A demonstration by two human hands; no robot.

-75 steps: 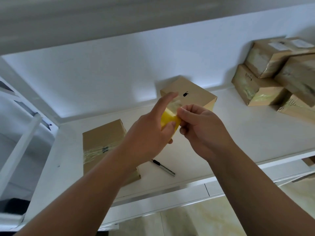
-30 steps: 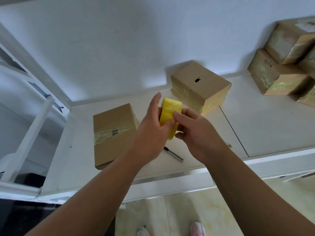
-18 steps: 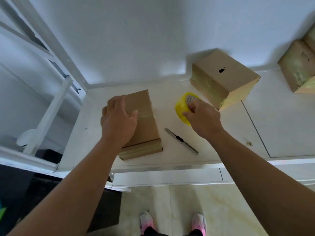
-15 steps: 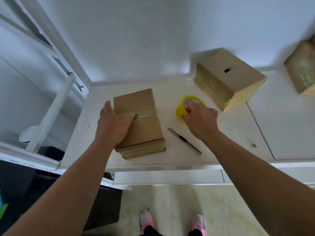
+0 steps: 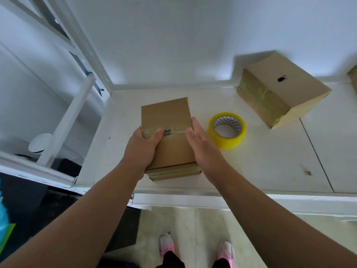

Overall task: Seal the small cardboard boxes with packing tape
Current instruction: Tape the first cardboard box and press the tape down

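A small brown cardboard box (image 5: 170,113) lies on the white table (image 5: 270,161), with a band of clear tape across its top. My left hand (image 5: 143,149) grips its left side, thumb on the tape band. My right hand (image 5: 202,149) lies flat against the box's right side, fingers straight and thumb at the top edge. The yellow roll of packing tape (image 5: 229,142) lies flat on the table just right of my right hand, with nothing touching it.
A second, taped cardboard box (image 5: 280,88) stands at the back right near the wall. Another box's corner (image 5: 353,76) shows at the right edge. A small scrap (image 5: 308,172) lies on the table. A white frame (image 5: 65,120) stands left of the table.
Both hands held the tape roll earlier. My right hand set it flat on the table, let go and moved to the box's right side. My left hand took hold of the box.
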